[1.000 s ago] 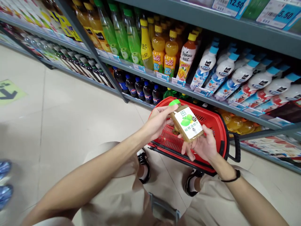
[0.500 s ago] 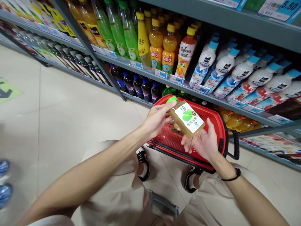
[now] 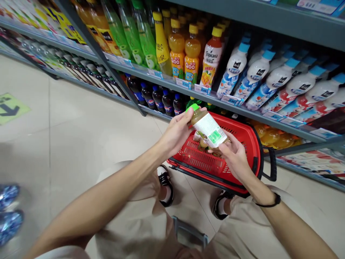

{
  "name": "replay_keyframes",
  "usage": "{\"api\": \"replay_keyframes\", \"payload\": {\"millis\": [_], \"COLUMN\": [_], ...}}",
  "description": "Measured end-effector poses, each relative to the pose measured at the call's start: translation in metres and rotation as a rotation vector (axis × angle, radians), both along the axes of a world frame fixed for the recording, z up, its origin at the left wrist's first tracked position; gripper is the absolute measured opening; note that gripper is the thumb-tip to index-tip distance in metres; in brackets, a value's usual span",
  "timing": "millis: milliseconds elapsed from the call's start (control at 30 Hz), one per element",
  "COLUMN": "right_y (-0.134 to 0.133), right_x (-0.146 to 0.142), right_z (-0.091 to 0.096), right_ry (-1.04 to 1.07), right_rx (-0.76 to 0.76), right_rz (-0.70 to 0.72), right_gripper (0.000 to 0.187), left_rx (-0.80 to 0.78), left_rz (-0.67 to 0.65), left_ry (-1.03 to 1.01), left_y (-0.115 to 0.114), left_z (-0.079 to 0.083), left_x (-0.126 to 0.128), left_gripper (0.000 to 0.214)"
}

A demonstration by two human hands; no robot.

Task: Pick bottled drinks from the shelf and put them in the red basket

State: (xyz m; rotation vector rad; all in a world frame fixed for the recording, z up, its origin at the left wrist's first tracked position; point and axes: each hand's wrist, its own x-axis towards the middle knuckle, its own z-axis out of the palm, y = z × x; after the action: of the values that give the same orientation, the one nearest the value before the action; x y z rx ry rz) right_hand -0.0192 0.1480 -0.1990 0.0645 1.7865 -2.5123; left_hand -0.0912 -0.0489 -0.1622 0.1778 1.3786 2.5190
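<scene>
A juice bottle (image 3: 209, 128) with a green cap and a white label lies tilted between both my hands, above the basket. My left hand (image 3: 179, 131) grips it at the cap and neck. Around its base end, the fingers and thumb of my right hand (image 3: 234, 153) are closed. The label side with small print and a green patch faces up. Below stands a red shopping basket (image 3: 249, 140) with a black handle. A few small items lie inside it, partly hidden by the bottle and my hands.
Shelves in front hold orange Qoo bottles (image 3: 192, 54), a Tropicana bottle (image 3: 211, 59), white blue-capped bottles (image 3: 258, 68) and dark Pepsi bottles (image 3: 157, 97). A grey stool (image 3: 190, 230) is between my legs. Blue patterned shoes (image 3: 10, 216) show at left, near a green floor arrow (image 3: 12, 108).
The bottle has been turned, so its fruit-picture side has rolled away and the small-print side shows. My right hand has gone from open fingers beneath it to a grip on its base end.
</scene>
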Motion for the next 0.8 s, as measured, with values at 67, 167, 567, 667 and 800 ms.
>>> {"api": "replay_keyframes", "payload": {"millis": [67, 167, 567, 667, 800], "right_y": [0.001, 0.0, -0.001, -0.002, -0.003], "right_x": [-0.001, 0.001, 0.005, 0.004, 0.004], "right_z": [0.0, 0.0, -0.004, -0.002, -0.002], "right_ry": [0.043, 0.129, 0.244, 0.16, 0.075], "right_rx": [0.083, 0.182, 0.303, 0.222, 0.097], "right_rz": [-0.061, -0.133, -0.156, -0.085, -0.013], "right_gripper": [0.072, 0.079, 0.077, 0.072, 0.069], "left_rx": [0.011, 0.025, -0.035, -0.06, -0.087], "left_rz": [0.005, 0.007, 0.027, 0.038, 0.049], "left_ry": [0.002, 0.011, 0.039, 0.038, 0.027], "left_y": [0.0, -0.001, -0.006, -0.01, -0.014], "left_z": [0.001, 0.001, 0.003, -0.001, -0.004], "left_x": [0.0, 0.001, 0.002, -0.001, -0.005], "left_gripper": [0.048, 0.048, 0.05, 0.047, 0.045]}}
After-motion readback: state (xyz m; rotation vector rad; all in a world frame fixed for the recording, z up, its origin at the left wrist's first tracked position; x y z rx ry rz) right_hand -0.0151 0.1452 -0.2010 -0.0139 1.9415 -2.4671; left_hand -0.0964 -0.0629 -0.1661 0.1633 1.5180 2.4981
